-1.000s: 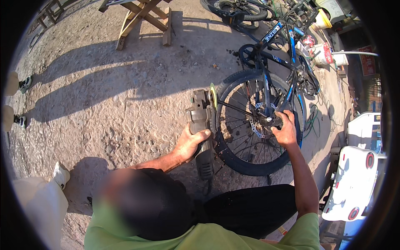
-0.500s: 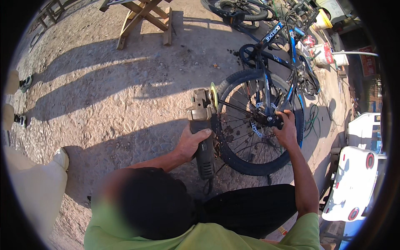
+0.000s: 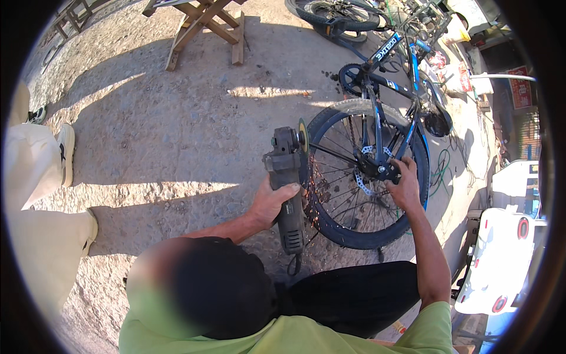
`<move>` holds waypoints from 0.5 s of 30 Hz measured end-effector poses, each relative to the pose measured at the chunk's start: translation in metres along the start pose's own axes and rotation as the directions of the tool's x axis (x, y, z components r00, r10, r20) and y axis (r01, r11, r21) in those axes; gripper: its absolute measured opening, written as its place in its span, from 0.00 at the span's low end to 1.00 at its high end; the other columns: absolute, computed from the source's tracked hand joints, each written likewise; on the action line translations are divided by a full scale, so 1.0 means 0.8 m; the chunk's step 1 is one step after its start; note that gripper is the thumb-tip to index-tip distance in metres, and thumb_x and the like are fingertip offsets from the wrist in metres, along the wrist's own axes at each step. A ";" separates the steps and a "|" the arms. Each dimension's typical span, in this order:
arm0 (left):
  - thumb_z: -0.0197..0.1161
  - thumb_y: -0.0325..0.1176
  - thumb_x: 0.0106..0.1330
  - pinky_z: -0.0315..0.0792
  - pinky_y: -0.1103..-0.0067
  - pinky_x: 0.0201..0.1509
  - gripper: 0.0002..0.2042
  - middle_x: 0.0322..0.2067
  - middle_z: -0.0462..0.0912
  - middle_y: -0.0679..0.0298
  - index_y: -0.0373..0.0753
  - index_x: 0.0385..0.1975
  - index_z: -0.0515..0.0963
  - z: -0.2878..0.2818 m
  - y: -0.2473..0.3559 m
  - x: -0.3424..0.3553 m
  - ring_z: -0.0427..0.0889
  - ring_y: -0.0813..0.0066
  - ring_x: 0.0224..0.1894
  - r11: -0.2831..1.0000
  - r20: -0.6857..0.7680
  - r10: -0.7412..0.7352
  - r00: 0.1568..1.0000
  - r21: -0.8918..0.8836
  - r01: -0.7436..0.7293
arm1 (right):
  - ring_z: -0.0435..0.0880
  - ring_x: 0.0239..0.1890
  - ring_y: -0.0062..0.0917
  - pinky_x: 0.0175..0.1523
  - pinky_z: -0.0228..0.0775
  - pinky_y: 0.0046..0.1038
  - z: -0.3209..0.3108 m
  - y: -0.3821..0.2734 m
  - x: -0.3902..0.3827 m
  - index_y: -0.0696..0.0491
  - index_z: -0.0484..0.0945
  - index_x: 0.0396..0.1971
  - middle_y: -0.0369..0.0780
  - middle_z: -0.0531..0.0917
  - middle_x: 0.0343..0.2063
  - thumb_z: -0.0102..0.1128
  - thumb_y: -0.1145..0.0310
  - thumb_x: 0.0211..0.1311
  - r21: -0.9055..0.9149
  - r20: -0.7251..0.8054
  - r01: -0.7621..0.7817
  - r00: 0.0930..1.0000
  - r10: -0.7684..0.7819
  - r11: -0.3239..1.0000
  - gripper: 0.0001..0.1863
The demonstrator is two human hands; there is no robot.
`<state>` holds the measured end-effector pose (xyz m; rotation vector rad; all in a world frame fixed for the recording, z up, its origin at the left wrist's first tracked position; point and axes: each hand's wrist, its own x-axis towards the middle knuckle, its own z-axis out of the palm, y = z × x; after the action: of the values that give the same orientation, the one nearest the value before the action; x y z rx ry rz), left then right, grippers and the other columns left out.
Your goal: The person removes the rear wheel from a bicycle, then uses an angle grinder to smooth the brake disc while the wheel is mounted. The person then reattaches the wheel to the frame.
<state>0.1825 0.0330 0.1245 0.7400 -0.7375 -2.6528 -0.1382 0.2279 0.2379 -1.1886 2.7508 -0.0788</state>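
Note:
My left hand (image 3: 277, 197) is wrapped round the body of a dark angle grinder (image 3: 287, 171), held upright beside the bicycle wheel. Its thin disc (image 3: 303, 134) meets the outer end of a black bar (image 3: 333, 151) that slants out from the hub. Orange sparks (image 3: 318, 189) fall across the tyre and spokes. At the hub, the thumb and fingers of my right hand (image 3: 405, 186) close on a black fitting (image 3: 387, 172) by the silver brake disc (image 3: 361, 182). The black-and-blue bicycle (image 3: 377, 112) lies with its wheel (image 3: 359, 239) toward me.
Another bicycle (image 3: 342, 15) lies at the far end. A wooden trestle (image 3: 206, 29) stands at the far left. People in pale trousers (image 3: 38, 171) stand at the left. A white vehicle panel with round red lights (image 3: 492, 259) is at the right. Green cord (image 3: 441, 171) trails over the ground.
More sparks now stream down from the disc. At the left, a person's leg and shoe have come into view, and shadow covers more of the ground. Both hands keep their places.

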 end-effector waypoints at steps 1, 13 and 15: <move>0.67 0.36 0.69 0.86 0.62 0.44 0.21 0.41 0.85 0.51 0.36 0.56 0.70 0.001 0.002 0.000 0.90 0.58 0.39 1.000 -0.004 -0.004 1.000 -0.001 0.004 | 0.73 0.70 0.49 0.73 0.69 0.41 0.000 0.001 0.000 0.51 0.78 0.63 0.51 0.68 0.68 0.75 0.76 0.49 0.001 -0.004 0.003 1.000 -0.003 1.000 0.36; 0.66 0.37 0.70 0.86 0.62 0.43 0.19 0.39 0.84 0.53 0.37 0.55 0.70 -0.001 -0.003 0.005 0.89 0.59 0.38 0.999 0.086 0.021 0.996 0.040 -0.025 | 0.74 0.69 0.51 0.71 0.71 0.41 0.006 0.019 -0.002 0.52 0.79 0.62 0.52 0.68 0.68 0.77 0.76 0.47 0.026 -0.038 0.038 0.999 -0.037 0.999 0.37; 0.66 0.34 0.71 0.86 0.65 0.42 0.16 0.37 0.85 0.55 0.35 0.53 0.72 0.000 -0.002 0.006 0.89 0.63 0.36 1.000 0.083 0.028 0.996 -0.007 -0.028 | 0.74 0.69 0.49 0.71 0.72 0.40 0.004 0.016 -0.003 0.52 0.79 0.62 0.51 0.68 0.68 0.77 0.76 0.47 0.024 -0.045 0.037 0.998 -0.036 0.999 0.37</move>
<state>0.1785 0.0321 0.1215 0.6162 -0.7559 -2.6729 -0.1453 0.2387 0.2332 -1.2461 2.7576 -0.1439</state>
